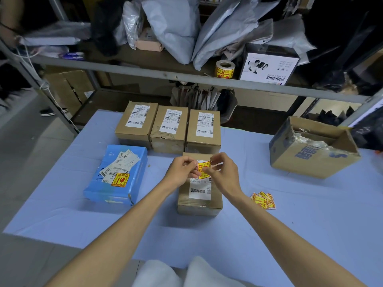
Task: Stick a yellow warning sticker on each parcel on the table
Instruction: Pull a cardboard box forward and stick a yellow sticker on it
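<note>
White fabric (186, 272) filled the bottom edge closest to us, and above it our two bare forearms reached out over the pale blue table (83, 220). Our left hand (182, 170) and right hand (222, 170) met above a brown parcel (200, 200). Each pinched one side of a yellow warning sticker (204, 169) between thumb and fingertips, the other fingers loosely curled. We could not tell whether the sticker touched the parcel's top. Left of it lay a blue parcel (118, 162) already bearing a second yellow sticker (120, 180) beside its white labels. Behind, three boxed parcels (169, 129) stood side by side in a row, each showing a white label on top. Right of the near parcel lay a small heap of loose stickers (263, 200), and farther right an open carton (310, 162). A sticker roll (224, 69) sat on the shelf beyond.
</note>
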The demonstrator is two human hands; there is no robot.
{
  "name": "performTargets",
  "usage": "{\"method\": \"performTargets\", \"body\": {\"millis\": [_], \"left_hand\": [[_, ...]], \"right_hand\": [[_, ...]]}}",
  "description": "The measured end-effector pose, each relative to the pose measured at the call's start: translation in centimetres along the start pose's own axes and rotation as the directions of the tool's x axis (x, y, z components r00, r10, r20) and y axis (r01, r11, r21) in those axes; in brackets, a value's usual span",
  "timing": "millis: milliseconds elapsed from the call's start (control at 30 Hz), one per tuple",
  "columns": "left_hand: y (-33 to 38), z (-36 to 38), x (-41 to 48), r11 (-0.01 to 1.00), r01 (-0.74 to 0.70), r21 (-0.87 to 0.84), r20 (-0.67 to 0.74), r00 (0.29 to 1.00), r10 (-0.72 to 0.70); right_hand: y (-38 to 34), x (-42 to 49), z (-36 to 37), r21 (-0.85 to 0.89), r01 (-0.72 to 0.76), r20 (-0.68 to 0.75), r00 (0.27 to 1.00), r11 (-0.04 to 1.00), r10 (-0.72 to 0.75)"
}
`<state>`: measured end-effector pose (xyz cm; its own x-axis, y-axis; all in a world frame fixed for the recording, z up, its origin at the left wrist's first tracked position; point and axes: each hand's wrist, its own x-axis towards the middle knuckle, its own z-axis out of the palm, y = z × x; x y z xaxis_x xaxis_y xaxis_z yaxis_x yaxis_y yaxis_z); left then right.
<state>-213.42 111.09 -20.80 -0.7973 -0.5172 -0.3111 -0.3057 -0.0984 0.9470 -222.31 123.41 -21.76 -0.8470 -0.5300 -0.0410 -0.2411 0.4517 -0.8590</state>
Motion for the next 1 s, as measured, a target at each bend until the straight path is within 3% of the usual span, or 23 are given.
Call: {"method": "performTargets", "body": {"millis": [133, 267, 567, 1000], "left_hand": [[-0.2, 0.2, 0.1, 1.0, 0.001, -0.018, -0.039, 0.999, -0.001], [-0.2, 0.3, 0.0, 1.0, -0.012, -0.02, -0.042, 0.999, 0.011], [-0.1, 0.8, -0.1, 0.999, -0.04, 0.019, -0.039, 0.998, 0.041], [0.0, 1.2, 0.1, 0.999, 0.001, 0.033, -0.088, 0.996, 0.002]], "right_hand": [[-0.2, -0.1, 0.2, -0.104, 0.062, -0.085, 0.994, 0.993, -0.071], [-0.3, 0.0, 0.3, -0.171, 0.085, -0.061, 0.993, 0.982, -0.097], [-1.7, -0.7, 0.1, 0.046, 0.004, 0.07, 0.998, 0.999, -0.007], [-2.2, -0.5, -0.3, 0.177, -0.098, 0.07, 0.994, 0.979, 0.087]]}}
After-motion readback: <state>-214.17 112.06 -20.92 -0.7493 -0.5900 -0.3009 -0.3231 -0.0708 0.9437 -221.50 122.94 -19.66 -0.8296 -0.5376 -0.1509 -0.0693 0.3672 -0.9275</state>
